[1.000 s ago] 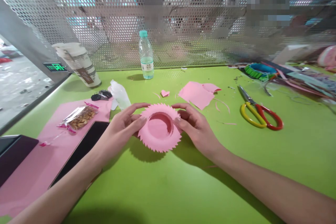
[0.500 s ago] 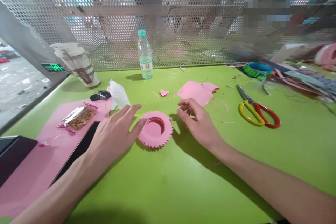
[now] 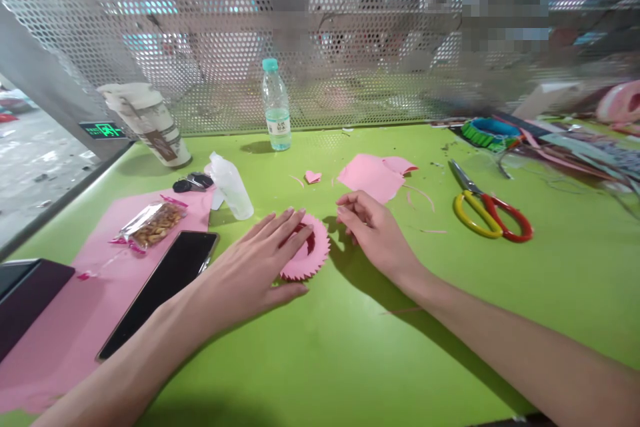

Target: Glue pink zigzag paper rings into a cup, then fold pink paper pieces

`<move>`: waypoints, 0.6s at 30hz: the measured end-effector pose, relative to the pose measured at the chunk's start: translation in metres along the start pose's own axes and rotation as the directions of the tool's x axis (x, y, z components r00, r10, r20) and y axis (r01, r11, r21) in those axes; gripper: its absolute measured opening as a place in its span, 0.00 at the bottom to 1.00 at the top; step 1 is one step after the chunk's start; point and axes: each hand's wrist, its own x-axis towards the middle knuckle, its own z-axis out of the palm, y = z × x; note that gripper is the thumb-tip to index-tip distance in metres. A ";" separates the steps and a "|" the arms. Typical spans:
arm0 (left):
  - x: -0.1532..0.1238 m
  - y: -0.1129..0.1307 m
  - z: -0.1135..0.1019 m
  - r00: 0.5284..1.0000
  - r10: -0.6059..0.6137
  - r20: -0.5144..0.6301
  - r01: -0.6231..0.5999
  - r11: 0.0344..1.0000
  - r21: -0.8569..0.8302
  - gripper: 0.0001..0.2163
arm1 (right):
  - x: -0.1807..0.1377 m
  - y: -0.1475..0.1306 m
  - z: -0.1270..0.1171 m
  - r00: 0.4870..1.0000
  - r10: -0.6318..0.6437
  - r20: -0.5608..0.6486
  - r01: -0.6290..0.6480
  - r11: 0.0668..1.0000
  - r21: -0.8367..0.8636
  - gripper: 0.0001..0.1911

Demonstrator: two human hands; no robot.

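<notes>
A round pink paper piece (image 3: 323, 250) with a zigzag-cut rim and a raised ring in its middle lies on the green table. Across its left side my left hand (image 3: 265, 250) lies flat, fingers stretched out and thumb apart at the near edge; part of the piece is hidden beneath. Just to its right, my right hand (image 3: 373, 227) hovers with loosely curled fingers, thumb near the index fingertip, and no object visible between them. Beyond the hands sit a small pink paper heart (image 3: 313, 177) and a larger pink paper scrap (image 3: 373, 177).
Scissors (image 3: 493, 217) with yellow and red handles lie at right. A phone (image 3: 163, 287), a snack packet (image 3: 153, 223) and pink paper (image 3: 113, 210) are at left. A white squeeze bottle (image 3: 233, 187), a water bottle (image 3: 278, 113) and a cup (image 3: 150, 127) stand farther back.
My left hand has moved right and slightly nearer, from the round piece's left edge to lying across it, uncovering the phone and squeeze bottle. My right hand has barely moved.
</notes>
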 end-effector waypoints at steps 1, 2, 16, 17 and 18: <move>0.000 0.000 -0.001 1.000 -0.003 -0.023 0.002 1.000 -0.017 0.37 | 0.000 0.000 0.000 1.000 0.002 0.000 -0.002 1.000 -0.001 0.13; -0.001 -0.001 -0.002 0.999 -0.007 -0.049 0.005 0.999 -0.035 0.33 | 0.000 0.000 0.000 1.000 0.004 0.000 -0.004 1.000 -0.004 0.13; -0.002 0.001 -0.009 0.997 0.011 -0.078 -0.021 0.992 -0.127 0.04 | -0.001 -0.001 -0.001 1.000 0.008 0.019 -0.007 1.000 -0.016 0.13; -0.002 0.001 -0.009 0.997 0.018 -0.080 -0.028 0.992 -0.121 0.05 | -0.001 -0.001 -0.001 1.000 0.005 0.019 -0.005 1.000 -0.011 0.13; -0.002 0.000 -0.009 0.996 0.022 -0.083 -0.032 0.993 -0.116 0.05 | -0.001 -0.001 -0.001 1.000 0.004 0.018 -0.004 1.000 -0.008 0.13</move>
